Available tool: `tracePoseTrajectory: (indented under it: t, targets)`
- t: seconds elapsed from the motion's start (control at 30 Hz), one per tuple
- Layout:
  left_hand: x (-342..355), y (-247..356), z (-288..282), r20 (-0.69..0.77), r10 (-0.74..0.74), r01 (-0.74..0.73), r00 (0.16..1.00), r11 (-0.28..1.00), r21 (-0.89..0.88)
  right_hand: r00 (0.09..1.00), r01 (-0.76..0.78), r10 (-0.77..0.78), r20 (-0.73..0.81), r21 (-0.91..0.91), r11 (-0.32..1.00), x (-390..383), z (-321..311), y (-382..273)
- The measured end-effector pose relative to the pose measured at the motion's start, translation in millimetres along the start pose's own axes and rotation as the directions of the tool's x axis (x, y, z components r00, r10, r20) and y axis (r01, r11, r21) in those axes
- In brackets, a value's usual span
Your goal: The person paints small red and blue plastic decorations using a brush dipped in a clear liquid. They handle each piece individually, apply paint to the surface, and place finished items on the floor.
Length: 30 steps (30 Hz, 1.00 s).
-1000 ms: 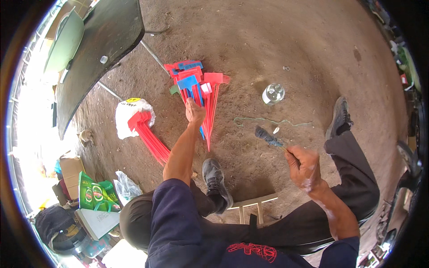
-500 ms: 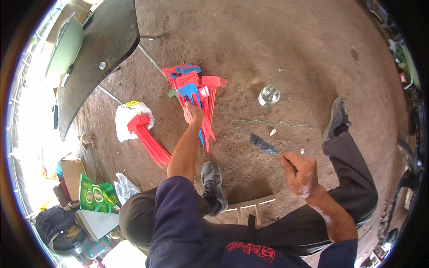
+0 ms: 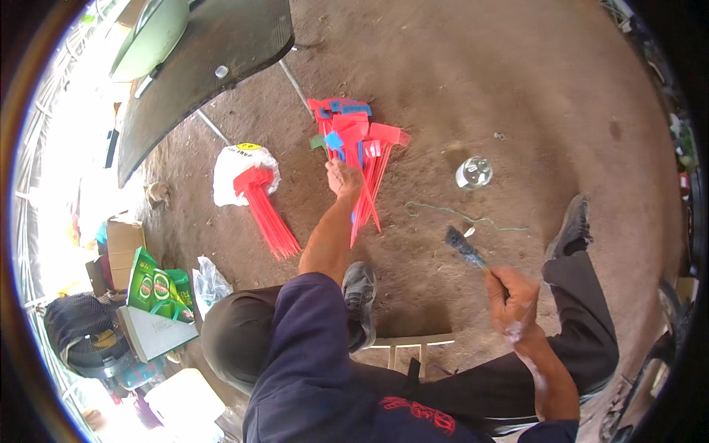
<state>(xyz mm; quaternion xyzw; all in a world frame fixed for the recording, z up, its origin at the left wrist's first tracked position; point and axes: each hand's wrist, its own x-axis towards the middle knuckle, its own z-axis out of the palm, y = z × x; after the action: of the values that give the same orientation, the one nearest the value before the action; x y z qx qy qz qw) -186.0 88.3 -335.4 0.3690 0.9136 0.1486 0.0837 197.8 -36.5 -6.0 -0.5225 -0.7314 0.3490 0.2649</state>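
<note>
My left hand (image 3: 344,179) is closed on the stem of a blue T-shaped plastic stake tag (image 3: 334,140), just below its flat head. It is over a fanned pile of red stake tags (image 3: 384,134) lying on the dirt floor, with a few blue ones among them. My right hand (image 3: 512,301) grips the handle of a small brush (image 3: 464,246). The brush's dark, matted bristles point up and left, away from my body and apart from the tags. The lower stem of the blue tag is hidden by my left hand.
More red stake tags (image 3: 260,199) rest on a white plastic bag (image 3: 224,177) at left. A clear jar (image 3: 474,173) and a green string (image 3: 450,211) are on the floor. A black table (image 3: 214,37) stands at upper left; green bags (image 3: 156,284) and a carton (image 3: 125,244) at lower left.
The view has shifted, so the floor things sit further right. The blue tag in my left hand has turned and its head looks narrower. My right hand still holds the brush.
</note>
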Motion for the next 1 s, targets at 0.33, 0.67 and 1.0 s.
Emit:
tracePoseTrajectory:
  t: [0.33, 0.67, 1.0]
  targets:
    - [15, 87, -91, -0.147, 0.281, -0.299, 0.948, 0.635, -0.712, 0.939, -0.276, 0.34, -0.047, 0.485, 0.83, 27, -16, 4]
    - [-165, 208, -301, 0.131, 0.772, -0.051, 0.622, 0.207, -0.977, 0.91, -0.1, 0.34, -0.237, 0.671, 0.735, 34, -41, -12]
    - [-221, 180, -291, 0.232, 0.645, 0.186, 0.728, 0.14, -0.972, 0.926, -0.059, 0.243, -0.29, 0.523, 0.85, 32, -18, -5]
